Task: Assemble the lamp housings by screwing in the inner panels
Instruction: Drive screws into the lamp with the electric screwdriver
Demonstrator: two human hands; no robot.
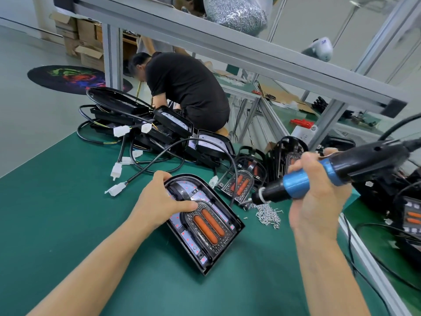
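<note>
My left hand [159, 199] gripped the lamp housing [205, 226] at its ten o'clock corner, thumb on the inner panel [208, 224], housing flat on the green tabletop [57, 201]. My right hand [319, 197] clenched the electric screwdriver [319, 179], tip just above the screw pile [267, 215] at three o'clock of the housing.

Counted one lamp housing [205, 224] lying open on the table [68, 190], with two orange strips in its inner panel [208, 224]. Saw one loose panel [238, 187] beyond. Found one screwdriver [319, 176], one heap of screws [267, 215], at least four white connectors. Could not count the stacked housings [141, 119].
</note>
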